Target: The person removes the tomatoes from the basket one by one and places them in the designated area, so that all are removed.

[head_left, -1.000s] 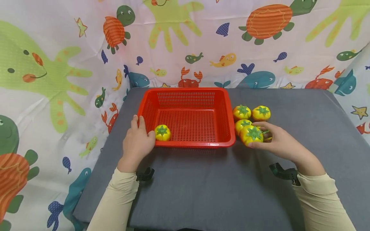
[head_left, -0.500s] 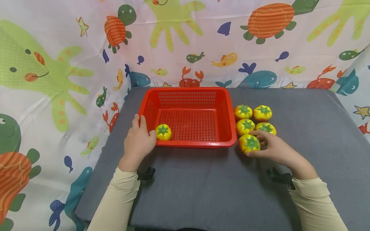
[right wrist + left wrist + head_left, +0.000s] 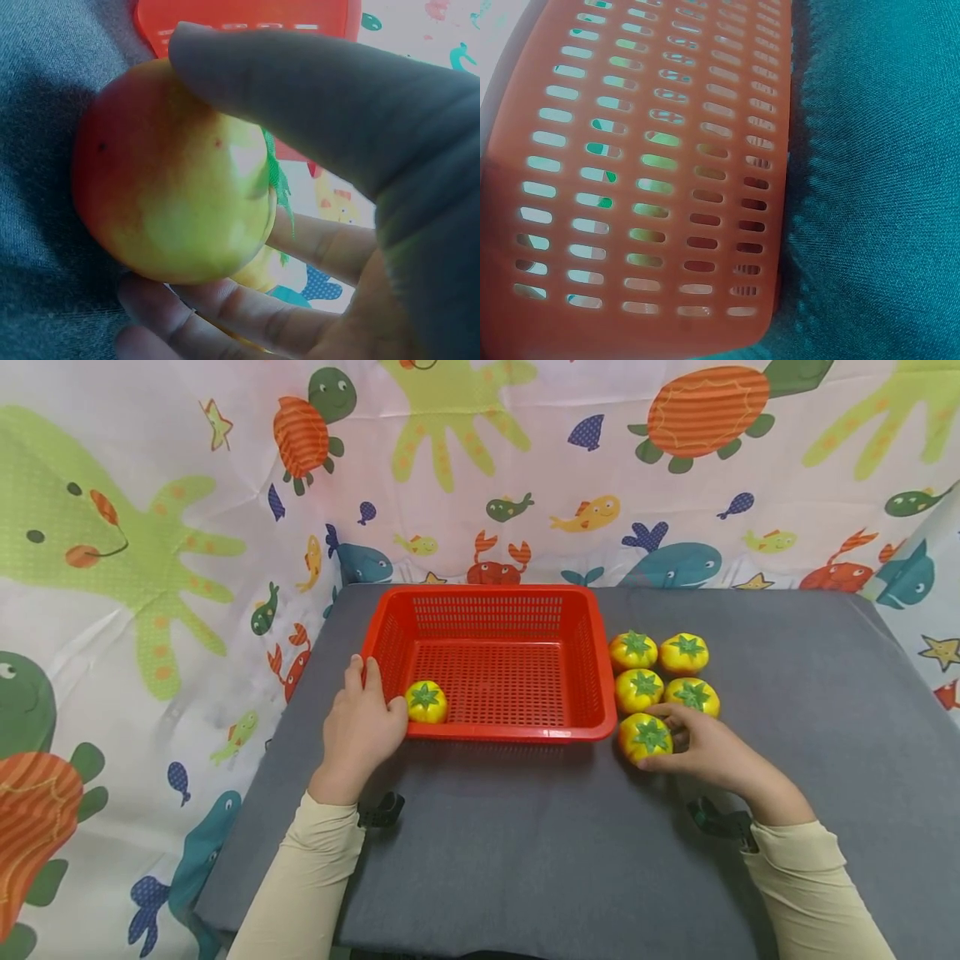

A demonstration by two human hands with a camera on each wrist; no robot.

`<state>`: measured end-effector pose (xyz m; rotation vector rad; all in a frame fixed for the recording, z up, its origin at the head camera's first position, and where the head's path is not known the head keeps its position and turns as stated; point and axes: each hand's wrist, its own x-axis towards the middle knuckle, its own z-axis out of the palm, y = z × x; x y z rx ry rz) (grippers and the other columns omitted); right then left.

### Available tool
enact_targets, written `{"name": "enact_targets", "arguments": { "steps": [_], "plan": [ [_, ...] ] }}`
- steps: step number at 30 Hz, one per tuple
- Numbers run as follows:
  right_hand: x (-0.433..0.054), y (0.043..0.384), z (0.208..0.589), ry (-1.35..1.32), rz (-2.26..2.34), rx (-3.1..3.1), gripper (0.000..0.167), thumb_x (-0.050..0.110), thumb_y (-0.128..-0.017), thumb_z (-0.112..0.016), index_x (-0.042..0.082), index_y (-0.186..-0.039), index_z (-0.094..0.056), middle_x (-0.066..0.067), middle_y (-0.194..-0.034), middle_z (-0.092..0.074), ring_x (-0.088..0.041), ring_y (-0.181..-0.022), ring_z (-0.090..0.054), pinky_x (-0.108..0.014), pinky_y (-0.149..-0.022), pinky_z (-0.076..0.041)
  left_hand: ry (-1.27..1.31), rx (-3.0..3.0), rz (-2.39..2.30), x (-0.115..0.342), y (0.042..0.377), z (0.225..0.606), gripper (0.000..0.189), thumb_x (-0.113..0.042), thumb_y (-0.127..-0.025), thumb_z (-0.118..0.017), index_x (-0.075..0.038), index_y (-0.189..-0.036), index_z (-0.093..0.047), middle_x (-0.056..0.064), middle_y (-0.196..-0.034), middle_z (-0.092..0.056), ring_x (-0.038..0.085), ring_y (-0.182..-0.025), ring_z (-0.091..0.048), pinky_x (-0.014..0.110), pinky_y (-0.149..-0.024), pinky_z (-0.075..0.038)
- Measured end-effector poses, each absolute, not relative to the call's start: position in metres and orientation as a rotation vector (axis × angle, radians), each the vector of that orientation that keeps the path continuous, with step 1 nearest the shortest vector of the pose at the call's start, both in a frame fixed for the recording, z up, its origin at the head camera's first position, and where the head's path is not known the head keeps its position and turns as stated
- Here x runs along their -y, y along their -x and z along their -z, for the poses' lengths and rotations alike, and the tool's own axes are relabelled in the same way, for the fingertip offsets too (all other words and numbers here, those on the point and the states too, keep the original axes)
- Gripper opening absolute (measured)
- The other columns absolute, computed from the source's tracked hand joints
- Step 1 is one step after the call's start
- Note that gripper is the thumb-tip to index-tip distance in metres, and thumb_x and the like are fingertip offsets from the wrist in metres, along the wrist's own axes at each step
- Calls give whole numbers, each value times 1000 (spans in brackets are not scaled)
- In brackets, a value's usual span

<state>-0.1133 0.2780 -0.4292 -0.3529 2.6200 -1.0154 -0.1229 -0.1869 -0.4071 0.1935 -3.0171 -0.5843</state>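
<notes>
My left hand [image 3: 358, 735] holds the front left corner of a red plastic basket [image 3: 517, 732], thumb at the front rim and fingers over the left side. The basket's slotted wall [image 3: 641, 225] fills much of the left wrist view. One yellow tomato [image 3: 427, 702] with a green star-shaped leaf cap lies inside that corner. Right of the basket, my right hand [image 3: 708, 752] grips another tomato [image 3: 645, 737] between thumb and fingers. Seen from the right wrist, this tomato [image 3: 176, 180] is red to yellow and close to the grey cloth, the thumb across its upper side.
Several more tomatoes [image 3: 639, 690] sit in a close group beside the basket's right wall, just behind the held one. A grey cloth covers the table [image 3: 510, 843]. A curtain [image 3: 450, 460] printed with sea animals hangs behind and to the left.
My right hand has brought its tomato toward the table's front and slightly left, away from the one beneath its fingers. In the last half second it shifts only slightly. My left hand stays on the basket.
</notes>
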Motion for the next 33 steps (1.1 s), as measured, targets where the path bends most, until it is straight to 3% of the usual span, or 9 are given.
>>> {"name": "enact_targets", "arguments": {
  "steps": [18, 33],
  "plan": [
    [-279, 110, 420, 386, 1002, -2636, 82, 38, -85, -88, 0, -147, -50, -29, -132, -63, -44, -114, -66, -56, -89, -59, -193, 3014, 590, 187, 124, 404, 82, -31, -96, -54, -1, -166, -24, 23, -171, -19, 47, -122, -54, 65, -91, -55],
    [-279, 112, 397, 410, 973, -2644, 81, 35, -85, -88, -1, -147, -51, -27, -131, -64, -43, -118, -63, -48, -88, -60, -192, 3010, 602, 187, 124, 407, 82, -32, -96, -53, -1, -166, -24, 23, -171, -19, 47, -120, -55, 64, -89, -56]
  ]
}}
